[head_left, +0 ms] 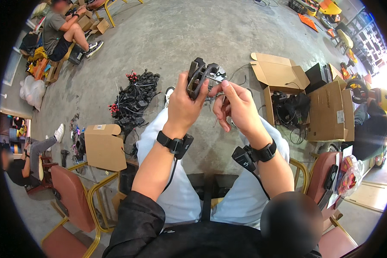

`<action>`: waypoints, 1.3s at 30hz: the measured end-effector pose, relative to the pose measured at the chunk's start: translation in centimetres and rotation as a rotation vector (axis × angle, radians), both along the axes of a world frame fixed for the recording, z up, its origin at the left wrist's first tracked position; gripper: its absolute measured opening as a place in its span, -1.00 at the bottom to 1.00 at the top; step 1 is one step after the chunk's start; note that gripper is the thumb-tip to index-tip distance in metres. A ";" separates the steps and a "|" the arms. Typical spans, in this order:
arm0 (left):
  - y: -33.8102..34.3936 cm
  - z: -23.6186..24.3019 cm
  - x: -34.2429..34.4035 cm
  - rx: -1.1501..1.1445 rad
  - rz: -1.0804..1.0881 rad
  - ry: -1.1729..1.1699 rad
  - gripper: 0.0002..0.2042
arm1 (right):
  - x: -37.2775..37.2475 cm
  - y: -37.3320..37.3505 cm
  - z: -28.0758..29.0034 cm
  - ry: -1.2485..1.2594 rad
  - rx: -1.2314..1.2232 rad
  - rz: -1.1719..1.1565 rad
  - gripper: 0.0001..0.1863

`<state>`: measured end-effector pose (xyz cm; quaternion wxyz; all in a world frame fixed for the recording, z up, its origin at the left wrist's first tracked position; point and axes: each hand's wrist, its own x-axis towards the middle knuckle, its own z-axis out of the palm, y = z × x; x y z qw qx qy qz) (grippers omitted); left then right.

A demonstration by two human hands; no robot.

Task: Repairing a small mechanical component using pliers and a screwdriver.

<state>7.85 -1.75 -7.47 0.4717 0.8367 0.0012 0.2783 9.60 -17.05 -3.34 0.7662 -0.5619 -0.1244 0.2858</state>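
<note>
The grey concrete floor [176, 43] is occupied by a tangled black heap with red tips [135, 101] and an open brown cardboard box [269, 107].

At upper left, a person in a grey shirt [54, 33] is seen seated near an open cardboard box [99, 26]; a white plastic bag [32, 92] is seen below. At far left, another person [19, 167] is seen — dressed in black. Red-brown chairs [73, 195] are placed on both sides, and a transparent plastic bag [350, 176] is seen beside the right one — filled with colourful contents.
</note>
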 end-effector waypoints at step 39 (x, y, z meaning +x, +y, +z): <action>0.2 0.0 0.3 0.226 0.031 -0.038 -0.67 | 0.1 0.2 -0.8 -0.027 -0.085 -0.104 -0.70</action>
